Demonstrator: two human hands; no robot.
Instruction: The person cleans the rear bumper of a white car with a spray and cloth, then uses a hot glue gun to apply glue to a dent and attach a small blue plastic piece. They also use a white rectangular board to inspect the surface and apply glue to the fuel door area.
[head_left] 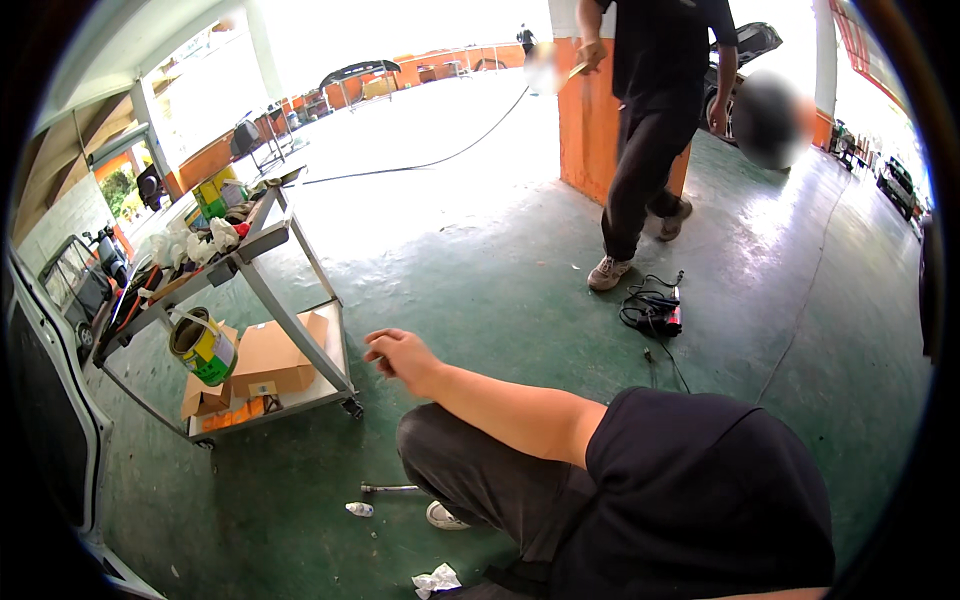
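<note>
My right hand (404, 361) reaches out to the left above my bent knee (440, 440), with its fingers loosely curved, a little apart and nothing visible in them. Nearest to it is a grey wheeled trolley (275, 300), which it does not appear to touch. A yellow-green can (213, 360) hangs at the trolley's side, and cardboard boxes (278, 357) stand on its lower shelf. On the floor below lie a metal bar-shaped hand tool (388, 488), partly hidden by my leg, and a small white bottle (359, 509). My left hand does not show.
A person (660, 110) in dark clothes walks by an orange-and-white pillar (585, 140), holding a thin yellowish object. A red-and-black corded power tool (660, 312) lies on the green floor. A car door (60, 400) stands at left; crumpled white paper (437, 580) lies low.
</note>
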